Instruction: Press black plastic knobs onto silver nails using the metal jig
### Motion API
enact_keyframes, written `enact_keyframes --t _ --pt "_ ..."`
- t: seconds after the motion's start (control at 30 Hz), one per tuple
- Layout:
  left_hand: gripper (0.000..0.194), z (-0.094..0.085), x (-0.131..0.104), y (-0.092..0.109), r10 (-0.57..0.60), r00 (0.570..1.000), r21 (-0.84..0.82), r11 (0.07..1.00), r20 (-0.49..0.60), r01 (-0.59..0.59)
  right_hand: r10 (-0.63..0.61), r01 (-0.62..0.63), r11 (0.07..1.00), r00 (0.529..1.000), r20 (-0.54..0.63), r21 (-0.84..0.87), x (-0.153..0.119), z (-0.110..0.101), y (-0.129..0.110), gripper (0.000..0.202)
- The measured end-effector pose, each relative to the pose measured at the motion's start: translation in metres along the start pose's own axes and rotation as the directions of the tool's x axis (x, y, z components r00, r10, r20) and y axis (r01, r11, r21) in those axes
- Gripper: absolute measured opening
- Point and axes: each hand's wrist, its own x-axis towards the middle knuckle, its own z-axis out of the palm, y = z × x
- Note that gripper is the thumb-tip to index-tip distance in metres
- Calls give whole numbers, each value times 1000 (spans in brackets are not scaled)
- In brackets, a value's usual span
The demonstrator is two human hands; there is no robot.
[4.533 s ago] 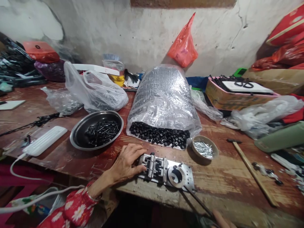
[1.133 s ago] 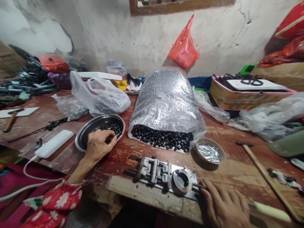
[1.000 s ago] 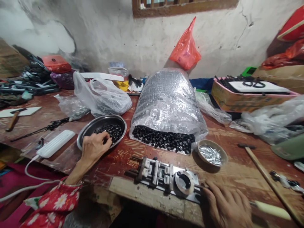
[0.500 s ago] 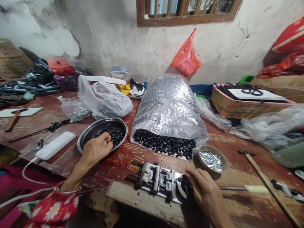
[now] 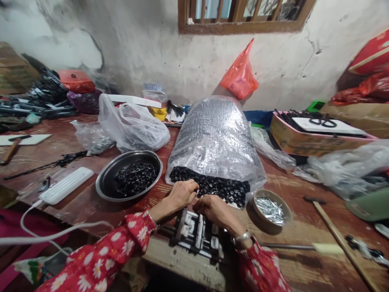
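Observation:
Both hands meet just above the metal jig [image 5: 199, 235] at the table's front edge. My left hand [image 5: 182, 194] is closed, its fingertips pinched on something small that I cannot make out. Close beside it, my right hand [image 5: 214, 209] has its fingers bent together, and what they hold is hidden. Right behind the hands, black round parts [image 5: 234, 191] spill from the mouth of a large silvery clear bag [image 5: 217, 138]. A steel bowl [image 5: 105, 188] of small black pieces stands to the left. On the right is a round bowl [image 5: 257, 213] of silver pins.
A white power strip [image 5: 67, 185] with a cable lies left. White plastic bags [image 5: 136, 129] stand behind the steel bowl. To the right are a rod with a pale handle [image 5: 328, 248], a long-handled hammer [image 5: 337, 235] and a cardboard box [image 5: 299, 136].
My left hand has left the steel bowl and moved right to above the jig. My right hand has moved left from the jig's right end, and the fingertips are now close together.

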Motion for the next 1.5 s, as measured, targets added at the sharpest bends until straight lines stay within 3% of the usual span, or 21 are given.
enact_keyframes --t 0.2,0.33,0.43,0.57,0.73,0.93,1.03,1.17,1.5 --pt "8 -1 -4 -7 25 998 -85 996 -61 -30 93 -91 995 994 -65 36 -12 -3 4 19" --pt "12 -19 -21 -3 25 990 -177 983 -137 -49 162 -156 987 972 -171 50 -39 -14 4 11" --pt "13 -34 -47 6 86 981 -287 949 -173 -133 105 -97 994 951 -291 43 -66 -15 3 9" --pt "19 -38 -83 19 271 940 -371 867 -205 -331 -33 19 999 923 -383 -42 -96 3 -5 11" --pt "23 -24 -107 22 397 895 -237 867 -204 -439 -94 -4 976 893 -440 -216 -108 34 -14 11" --pt "25 -17 -111 22 355 906 -192 896 -232 -400 -113 -54 953 850 -514 -299 -108 50 -16 10" --pt "24 -16 -110 25 345 918 -207 901 -195 -383 -152 -62 922 851 -502 -383 -108 54 -16 9" --pt "23 -15 -112 26 292 928 -238 908 -233 -345 -150 -101 882 865 -478 -460 -108 57 -18 7" --pt "21 -10 -119 31 126 958 -334 918 -259 -211 -127 -146 883 841 -525 -447 -110 67 -19 10"
